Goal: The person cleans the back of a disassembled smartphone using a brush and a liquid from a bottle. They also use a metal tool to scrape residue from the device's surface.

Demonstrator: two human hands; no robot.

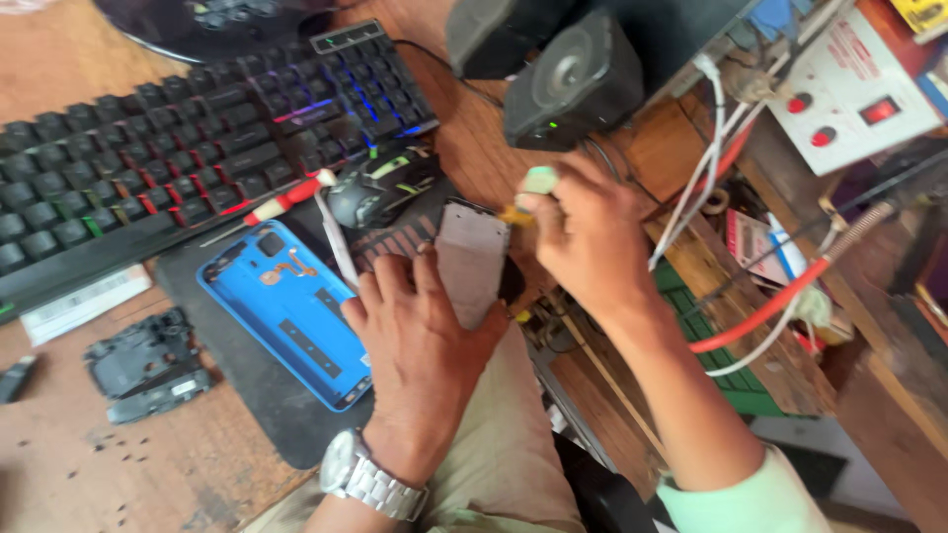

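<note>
We hold our left hand (420, 341) palm-down with fingers spread and curled, a silver metal wristwatch (370, 479) on its wrist, while our right hand (583, 237) to its right pinches closed, forearm running near-right.

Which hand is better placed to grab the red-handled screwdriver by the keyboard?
Left, probably. The left hand holds the phone body beside the red-handled screwdriver. The right hand is farther away, already pinching a small green-and-yellow tool.

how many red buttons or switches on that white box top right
3 on the white box: two round red buttons, one at its left side, one just below that, and a red rectangular switch to their right. The box runs out of frame, so more may be hidden.
</note>
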